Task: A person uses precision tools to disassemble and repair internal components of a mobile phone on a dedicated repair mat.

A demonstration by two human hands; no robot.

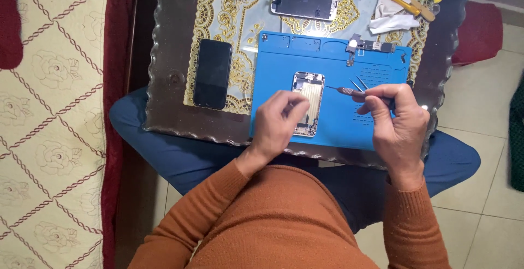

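Now the left hand [277,124] pinches the opened metal phone shell [308,103], the right hand [396,119] grips slim tweezers [357,84].

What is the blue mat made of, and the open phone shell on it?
The blue mat looks like soft matte rubber or silicone: even colour, moulded compartments, no shine. The open phone shell under the left hand looks like pale metal, with a dull gold sheen. The right hand holds a thin metal-tipped tool.

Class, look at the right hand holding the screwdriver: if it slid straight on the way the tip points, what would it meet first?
Probably the opened phone housing on the blue mat; the right hand aims the screwdriver leftward at its upper edge, though height is unclear.
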